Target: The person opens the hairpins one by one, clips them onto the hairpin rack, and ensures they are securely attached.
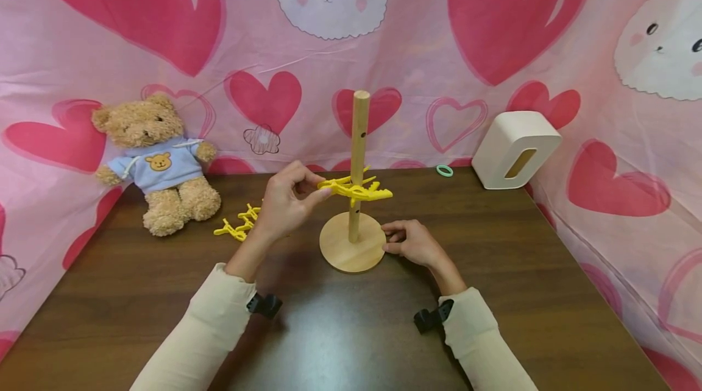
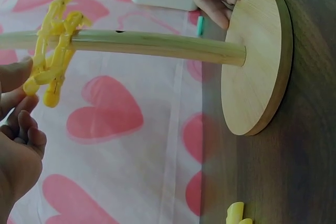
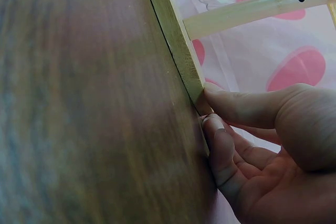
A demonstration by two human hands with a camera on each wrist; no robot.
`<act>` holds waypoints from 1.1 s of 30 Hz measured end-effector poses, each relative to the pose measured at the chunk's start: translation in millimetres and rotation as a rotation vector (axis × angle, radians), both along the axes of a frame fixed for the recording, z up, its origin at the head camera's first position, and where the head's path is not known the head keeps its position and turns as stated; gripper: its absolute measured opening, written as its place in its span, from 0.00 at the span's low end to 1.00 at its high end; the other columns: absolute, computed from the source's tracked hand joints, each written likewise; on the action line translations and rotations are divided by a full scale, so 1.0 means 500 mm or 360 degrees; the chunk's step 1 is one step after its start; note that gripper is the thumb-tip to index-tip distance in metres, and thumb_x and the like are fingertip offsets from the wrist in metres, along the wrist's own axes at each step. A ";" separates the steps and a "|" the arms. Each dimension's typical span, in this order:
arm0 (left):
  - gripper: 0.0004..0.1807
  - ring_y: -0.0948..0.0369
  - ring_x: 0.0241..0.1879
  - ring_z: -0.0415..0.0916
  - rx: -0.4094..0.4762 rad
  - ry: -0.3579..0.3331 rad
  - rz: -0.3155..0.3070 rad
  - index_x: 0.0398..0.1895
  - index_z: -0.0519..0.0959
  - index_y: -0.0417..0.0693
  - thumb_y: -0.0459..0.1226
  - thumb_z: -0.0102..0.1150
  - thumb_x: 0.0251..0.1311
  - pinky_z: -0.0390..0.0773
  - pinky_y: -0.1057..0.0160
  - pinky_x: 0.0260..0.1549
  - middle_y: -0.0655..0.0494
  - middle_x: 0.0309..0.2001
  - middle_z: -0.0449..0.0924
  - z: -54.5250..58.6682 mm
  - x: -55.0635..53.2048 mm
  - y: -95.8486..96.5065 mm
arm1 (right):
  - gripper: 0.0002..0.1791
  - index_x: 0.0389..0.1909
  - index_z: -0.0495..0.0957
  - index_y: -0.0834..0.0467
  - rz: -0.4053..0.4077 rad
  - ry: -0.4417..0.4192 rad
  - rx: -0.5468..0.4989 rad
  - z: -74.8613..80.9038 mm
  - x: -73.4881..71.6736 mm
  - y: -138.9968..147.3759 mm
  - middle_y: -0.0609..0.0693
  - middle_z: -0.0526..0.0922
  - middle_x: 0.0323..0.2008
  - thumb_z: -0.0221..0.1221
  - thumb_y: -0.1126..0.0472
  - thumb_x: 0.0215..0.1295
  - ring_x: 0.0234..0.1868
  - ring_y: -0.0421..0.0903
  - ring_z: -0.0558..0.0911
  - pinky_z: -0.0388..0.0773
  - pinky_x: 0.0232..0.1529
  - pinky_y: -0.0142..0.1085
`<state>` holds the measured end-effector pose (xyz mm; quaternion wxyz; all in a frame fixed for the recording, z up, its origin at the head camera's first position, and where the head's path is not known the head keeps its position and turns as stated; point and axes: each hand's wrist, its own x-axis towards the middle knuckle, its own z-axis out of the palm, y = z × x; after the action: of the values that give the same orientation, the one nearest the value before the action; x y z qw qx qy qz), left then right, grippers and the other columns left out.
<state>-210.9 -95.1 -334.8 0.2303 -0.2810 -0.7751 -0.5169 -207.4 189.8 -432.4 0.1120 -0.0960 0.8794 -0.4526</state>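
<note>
Left hand [image 1: 289,203] pinched yellow plastic pieces [image 1: 375,194] partway up wooden stand [image 1: 359,135]; right hand [image 1: 415,245] gripped rim of stand's base [image 1: 351,257]; work looked partway: fastening unclear, pieces unreleased; loose yellow parts [image 1: 236,232] lay left of stand, apparently unused

Left sleeve [image 1: 200,324] and right sleeve [image 1: 482,336]: long, cream, plain fabric with soft creases, each ending in a cuff at the wrist. Left wrist unit [image 1: 269,306] and right wrist unit [image 1: 426,320]: matching black, compact, block-shaped housings, mounted at the inner side of each cuff. Surface markings: too small to resolve. Left grip [image 1: 282,205] and right grip [image 1: 415,242]: bare.
</note>
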 end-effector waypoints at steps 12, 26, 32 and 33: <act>0.13 0.49 0.31 0.68 -0.0028 -0.0022 -0.0008 0.35 0.83 0.38 0.30 0.78 0.49 0.69 0.57 0.30 0.47 0.31 0.74 -0.004 -0.005 -0.005 | 0.21 0.57 0.81 0.68 -0.0001 -0.0005 -0.0012 -0.001 0.001 -0.001 0.57 0.85 0.46 0.68 0.69 0.62 0.40 0.47 0.82 0.80 0.32 0.37; 0.15 0.55 0.34 0.68 -0.0018 -0.0098 0.0001 0.41 0.84 0.39 0.32 0.77 0.51 0.70 0.52 0.32 0.49 0.32 0.72 -0.011 -0.015 -0.008 | 0.21 0.56 0.81 0.68 0.0008 0.0019 0.0005 0.003 0.001 -0.002 0.58 0.85 0.47 0.69 0.68 0.62 0.41 0.48 0.82 0.79 0.34 0.36; 0.16 0.55 0.35 0.69 -0.0015 -0.0140 0.0000 0.44 0.83 0.39 0.33 0.76 0.52 0.71 0.53 0.33 0.49 0.33 0.73 -0.015 -0.015 -0.009 | 0.21 0.56 0.81 0.68 0.0002 0.0001 -0.0006 0.003 0.002 -0.002 0.58 0.85 0.46 0.69 0.69 0.62 0.40 0.48 0.82 0.79 0.33 0.36; 0.17 0.55 0.36 0.69 -0.0014 -0.0155 -0.0001 0.44 0.83 0.39 0.33 0.76 0.52 0.72 0.53 0.34 0.49 0.34 0.73 -0.016 -0.015 -0.009 | 0.21 0.56 0.81 0.68 -0.0001 -0.0002 -0.0004 0.003 0.002 -0.002 0.57 0.85 0.46 0.69 0.69 0.62 0.40 0.48 0.82 0.79 0.32 0.36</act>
<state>-218.4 -99.7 -343.0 0.1909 -0.2569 -0.7874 -0.5268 -206.5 189.0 -431.0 0.1124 -0.0956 0.8788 -0.4539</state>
